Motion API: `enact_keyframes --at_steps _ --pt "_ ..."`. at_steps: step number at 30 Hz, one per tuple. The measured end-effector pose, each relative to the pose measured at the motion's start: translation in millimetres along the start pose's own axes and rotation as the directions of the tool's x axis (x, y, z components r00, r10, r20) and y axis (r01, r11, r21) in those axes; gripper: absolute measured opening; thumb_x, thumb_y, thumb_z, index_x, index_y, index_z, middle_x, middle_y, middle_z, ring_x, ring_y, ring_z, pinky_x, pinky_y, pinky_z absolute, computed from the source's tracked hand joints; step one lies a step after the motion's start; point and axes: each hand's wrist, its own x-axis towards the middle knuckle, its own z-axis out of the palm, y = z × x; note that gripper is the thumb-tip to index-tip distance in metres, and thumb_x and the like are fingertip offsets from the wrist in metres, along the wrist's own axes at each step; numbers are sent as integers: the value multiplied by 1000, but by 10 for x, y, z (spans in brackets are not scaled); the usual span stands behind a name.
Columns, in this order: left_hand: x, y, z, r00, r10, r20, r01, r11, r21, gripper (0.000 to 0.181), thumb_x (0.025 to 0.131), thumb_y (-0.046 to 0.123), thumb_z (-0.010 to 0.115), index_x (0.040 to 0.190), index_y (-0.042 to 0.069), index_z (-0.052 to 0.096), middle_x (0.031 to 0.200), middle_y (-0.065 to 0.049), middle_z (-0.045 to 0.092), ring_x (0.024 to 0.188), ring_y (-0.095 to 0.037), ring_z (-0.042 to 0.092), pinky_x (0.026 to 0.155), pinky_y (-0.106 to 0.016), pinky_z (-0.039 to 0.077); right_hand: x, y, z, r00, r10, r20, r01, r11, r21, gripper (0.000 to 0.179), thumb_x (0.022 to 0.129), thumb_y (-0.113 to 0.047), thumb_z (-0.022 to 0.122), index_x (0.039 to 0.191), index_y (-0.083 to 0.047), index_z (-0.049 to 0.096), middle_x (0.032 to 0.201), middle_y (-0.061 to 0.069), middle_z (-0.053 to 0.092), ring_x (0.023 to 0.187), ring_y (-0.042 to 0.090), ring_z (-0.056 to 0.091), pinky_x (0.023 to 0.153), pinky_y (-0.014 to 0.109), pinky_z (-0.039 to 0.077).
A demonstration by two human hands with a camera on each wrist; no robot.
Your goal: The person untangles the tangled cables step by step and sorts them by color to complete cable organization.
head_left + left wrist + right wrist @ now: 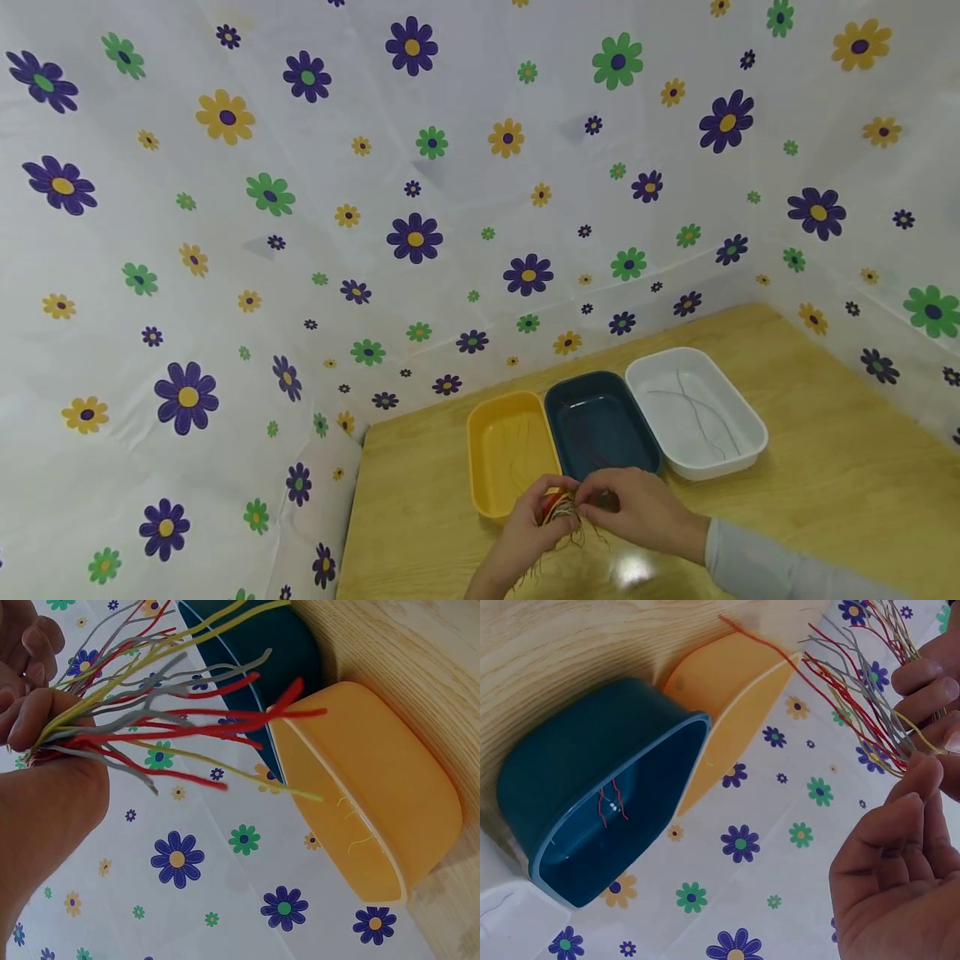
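The work in hand looked to be the teasing of single strings out of a mixed bundle of strings [558,504], red, yellow and grey. The left hand [531,529] grasped it, fingers curled round and thumb pressed along its side, with loose ends fanning out beyond the grip. The right hand [637,504] met it from the other side, its thumb and forefinger appearing to pinch strings close to the left fingertips; which one they had picked out could not be told, since the fingers hid it. The next move seemed to call for a light, steady pull on one string, while the left hand kept enough hold that its tangled neighbours did not come along. The bundle lay within the left hand's grip and right at the right fingertips, held above the worktop [825,467] rather than resting on it, in front of the yellow box [498,450] and the blue box [611,417]. These two stood side by side nearer the worktop's back left corner, and the white box [716,465] came next in the row, toward the right edge. Yellow strings [361,842] lay in the yellow box, red strings [620,799] in the blue one, and thin greyish strings in the white one, so some part of the separating was evidently done, with plenty left in the bundle.
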Motion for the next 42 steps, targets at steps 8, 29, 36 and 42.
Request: enact_keyframes --at_steps 8,29,36,42 --pt "9 -1 11 1000 -18 17 18 1000 -3 45 98 9 64 140 5 52 95 -2 67 55 -1 41 52 -17 34 10 -42 -6 1000 3 -27 -2 1000 26 3 98 -24 74 99 -23 75 85 -13 70 63 -6 51 57 21 47" --pt "23 -45 40 999 -12 42 13 1000 -17 40 105 14 57 143 3 46 76 6 51 50 0 31 49 -16 27 83 69 53 959 -281 -42 258 923 -286 10 88 -20 79 87 -27 72 78 -21 66 63 -6 54 58 11 43" --pt "14 -88 17 999 -28 45 31 997 -77 39 109 20 55 142 0 48 64 8 39 48 -1 29 48 -17 26 78 92 50 979 -188 -77 169 964 -204 16 85 -16 76 87 -29 68 76 -22 64 63 -9 51 58 15 45" --pt "-18 -111 3 997 -56 61 61 995 -84 38 109 22 56 134 -7 54 65 8 39 49 -3 29 49 -19 26 69 128 -12 986 -118 -120 98 981 -166 20 84 -13 75 85 -29 65 68 -21 57 59 -10 46 55 18 42"
